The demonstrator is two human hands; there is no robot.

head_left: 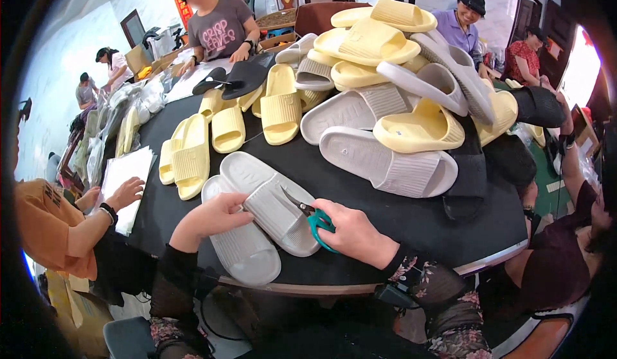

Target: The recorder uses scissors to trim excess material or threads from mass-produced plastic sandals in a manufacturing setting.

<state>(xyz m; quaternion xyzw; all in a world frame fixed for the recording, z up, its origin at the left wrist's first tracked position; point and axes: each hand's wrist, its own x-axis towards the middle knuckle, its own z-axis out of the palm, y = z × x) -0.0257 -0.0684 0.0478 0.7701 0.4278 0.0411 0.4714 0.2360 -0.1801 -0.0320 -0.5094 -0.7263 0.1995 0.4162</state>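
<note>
My right hand [357, 233] grips a pair of scissors [319, 225] with teal handles. Their dark blades reach left over the strap of a grey slide slipper [273, 205]. This slipper lies sole down on the black tabletop, toe toward me. A second grey slipper [247, 256] lies against it on the left, partly covered. Above the left slipper is my left hand [212, 216], thumb and forefinger apart, its fingertips close to the straps. Nothing shows between those fingers.
Yellow slippers [281, 105] and grey slippers [357, 156] are heaped across the black table [270, 160]. Black slippers [247, 76] lie at the back. A co-worker's hand [125, 192] rests by white sheets [122, 172] at left. Other people sit around the table.
</note>
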